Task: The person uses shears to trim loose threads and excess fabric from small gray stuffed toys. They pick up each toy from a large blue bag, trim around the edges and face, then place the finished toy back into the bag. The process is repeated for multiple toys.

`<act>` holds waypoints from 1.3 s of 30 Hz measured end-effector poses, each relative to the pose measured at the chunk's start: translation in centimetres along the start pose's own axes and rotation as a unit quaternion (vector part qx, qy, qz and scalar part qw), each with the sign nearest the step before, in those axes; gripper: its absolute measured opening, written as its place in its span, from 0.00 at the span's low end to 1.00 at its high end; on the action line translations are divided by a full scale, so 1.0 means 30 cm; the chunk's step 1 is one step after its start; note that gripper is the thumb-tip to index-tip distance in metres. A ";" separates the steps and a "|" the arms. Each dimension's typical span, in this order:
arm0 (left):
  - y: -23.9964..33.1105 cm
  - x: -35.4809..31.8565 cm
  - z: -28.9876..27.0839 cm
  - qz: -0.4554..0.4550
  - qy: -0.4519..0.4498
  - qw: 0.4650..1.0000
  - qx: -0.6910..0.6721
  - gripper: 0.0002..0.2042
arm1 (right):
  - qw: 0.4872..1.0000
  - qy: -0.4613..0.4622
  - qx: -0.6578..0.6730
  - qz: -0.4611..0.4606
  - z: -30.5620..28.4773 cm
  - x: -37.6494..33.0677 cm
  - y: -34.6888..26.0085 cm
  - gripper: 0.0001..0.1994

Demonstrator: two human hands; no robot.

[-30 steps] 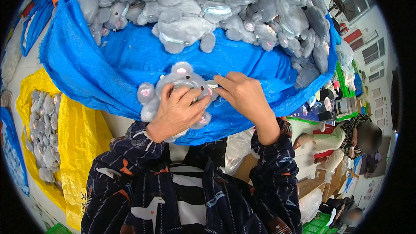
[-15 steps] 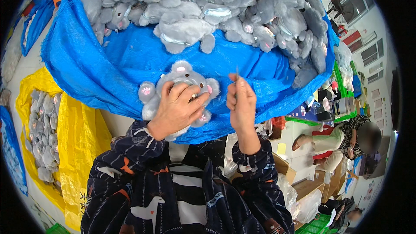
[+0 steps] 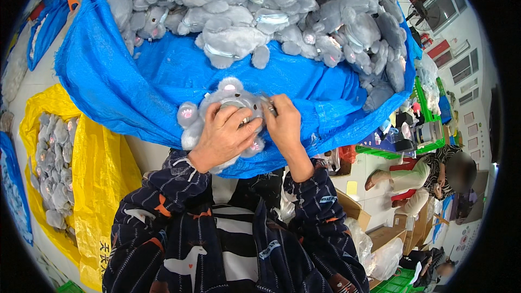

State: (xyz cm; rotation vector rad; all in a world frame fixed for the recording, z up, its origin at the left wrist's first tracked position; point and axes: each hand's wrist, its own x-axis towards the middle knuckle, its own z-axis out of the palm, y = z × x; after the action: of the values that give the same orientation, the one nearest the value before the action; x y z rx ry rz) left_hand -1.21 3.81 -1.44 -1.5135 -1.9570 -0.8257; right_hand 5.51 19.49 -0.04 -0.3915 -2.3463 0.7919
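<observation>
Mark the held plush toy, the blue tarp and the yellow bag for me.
plush toy (image 3: pixel 230 88): head view, on its top ear.
blue tarp (image 3: pixel 163 78): head view, on bare sheet left of the toy.
yellow bag (image 3: pixel 106 168): head view, on its right wall.

The person's bare left hand and bare right hand come out of long dark navy sleeves with ribbed cuffs, printed with small white and orange figures. The same soft patterned cloth covers the chest, open over a black-and-white striped top.
</observation>
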 end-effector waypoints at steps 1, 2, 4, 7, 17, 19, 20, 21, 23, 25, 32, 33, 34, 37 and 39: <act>0.002 0.001 -0.001 0.001 -0.001 1.000 0.000 0.17 | 0.993 0.021 0.092 0.074 -0.004 -0.009 0.011 0.08; 0.003 0.003 -0.008 -0.001 -0.001 1.000 0.001 0.17 | 0.972 0.038 0.182 0.145 -0.013 -0.014 0.013 0.09; -0.001 -0.003 -0.016 -0.013 0.002 1.000 -0.005 0.17 | 0.827 0.011 0.503 0.252 -0.109 -0.008 -0.046 0.13; 0.004 0.004 -0.016 -0.012 0.003 1.000 -0.005 0.18 | 0.775 -0.051 0.583 0.237 -0.168 -0.046 -0.026 0.13; 0.005 -0.016 -0.007 -0.015 -0.002 1.000 -0.024 0.18 | 0.995 -0.082 0.003 0.054 -0.087 -0.068 -0.048 0.12; -0.002 -0.015 -0.013 -0.014 -0.018 0.999 -0.030 0.17 | 0.978 -0.184 -0.088 0.046 -0.098 -0.098 -0.056 0.11; -0.002 -0.020 -0.014 -0.015 -0.025 0.999 -0.034 0.17 | 0.968 -0.242 -0.021 0.060 -0.111 -0.114 -0.041 0.13; -0.004 -0.026 -0.021 -0.021 -0.027 0.999 -0.026 0.17 | 0.941 -0.314 0.066 0.107 -0.145 -0.124 -0.048 0.13; -0.005 -0.035 -0.036 -0.031 -0.029 0.999 -0.011 0.18 | 0.844 -0.442 0.233 0.195 -0.226 -0.153 -0.078 0.14; -0.005 -0.044 -0.079 -0.062 0.005 0.998 -0.019 0.23 | 0.884 -0.356 0.254 0.163 -0.272 -0.216 -0.075 0.12; -0.012 -0.208 -0.207 -0.318 0.021 0.945 -0.078 0.34 | 0.968 -0.053 0.138 0.205 -0.245 -0.328 -0.016 0.09; -0.012 -0.225 -0.214 -0.379 0.007 0.917 -0.127 0.34 | 0.967 -0.056 0.139 0.208 -0.233 -0.320 -0.024 0.09; -0.010 -0.225 -0.211 -0.402 0.017 0.902 -0.157 0.32 | 0.966 -0.059 0.140 0.210 -0.218 -0.309 -0.030 0.09; -0.005 -0.222 -0.224 -0.448 -0.028 0.874 -0.187 0.32 | 0.991 0.045 0.118 0.048 -0.107 -0.226 -0.051 0.11; -0.005 -0.242 -0.209 -0.464 -0.015 0.839 -0.283 0.34 | 0.993 0.101 0.011 -0.068 -0.038 -0.157 0.006 0.12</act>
State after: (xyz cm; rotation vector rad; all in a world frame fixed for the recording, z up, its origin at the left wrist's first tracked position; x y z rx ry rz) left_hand 0.58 -5.55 -2.50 -0.7106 -2.6182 -1.9176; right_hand 9.83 18.00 -1.64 -0.2839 -2.1494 0.6796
